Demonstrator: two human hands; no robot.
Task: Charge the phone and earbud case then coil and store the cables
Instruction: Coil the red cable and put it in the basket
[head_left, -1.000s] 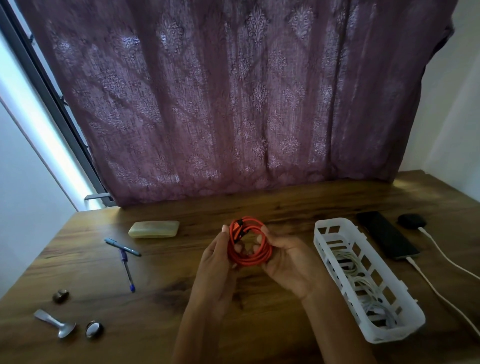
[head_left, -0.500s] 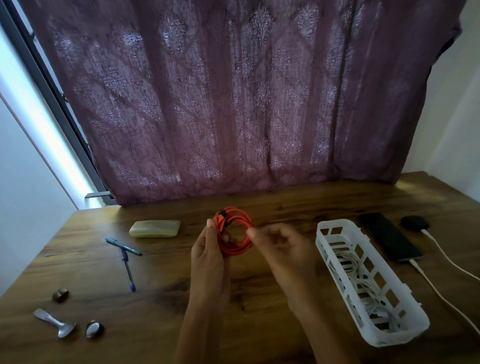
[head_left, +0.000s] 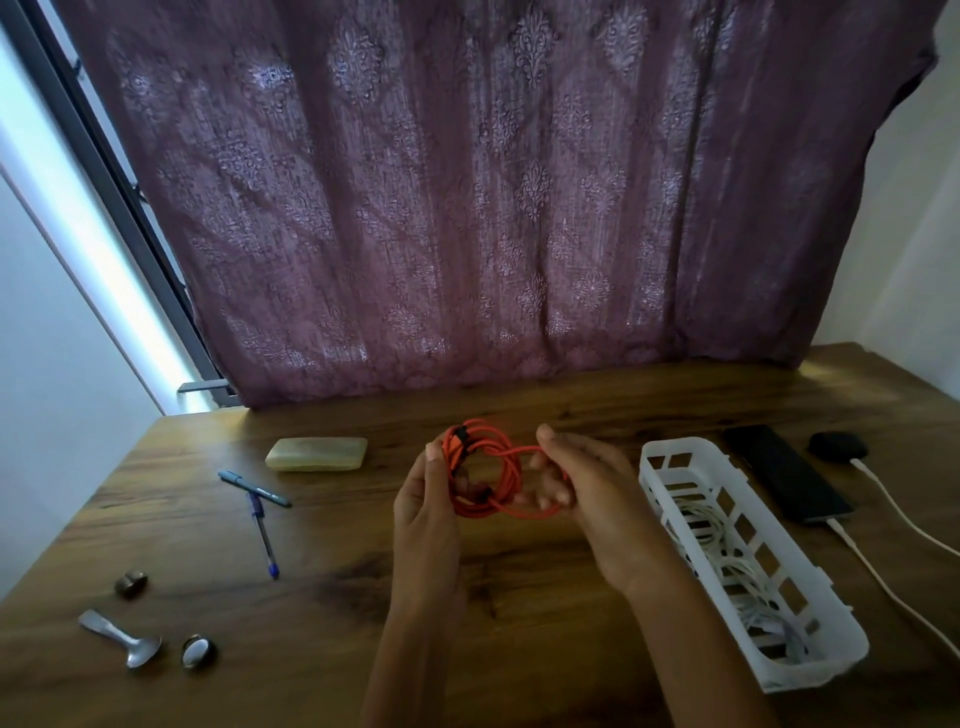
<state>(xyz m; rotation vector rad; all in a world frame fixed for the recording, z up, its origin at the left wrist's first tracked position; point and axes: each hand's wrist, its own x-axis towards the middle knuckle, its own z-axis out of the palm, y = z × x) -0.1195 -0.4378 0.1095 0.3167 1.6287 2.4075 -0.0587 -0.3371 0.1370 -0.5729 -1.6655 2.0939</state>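
Worktop (head_left: 545, 649), far left: one spoon (head_left: 122, 639) and two pens (head_left: 254, 488), lying loose. Centre, held above the surface: coiled orange cable (head_left: 488, 483), with the left hand (head_left: 426, 514) grip curled round its left side and the right hand (head_left: 592, 499) pinching a right-side loop. Right: white basket (head_left: 691, 452) containing white cables (head_left: 727, 566). Beyond it lie the phone (head_left: 784, 478) and earbud case (head_left: 837, 445), with white leads (head_left: 841, 531) running to each.
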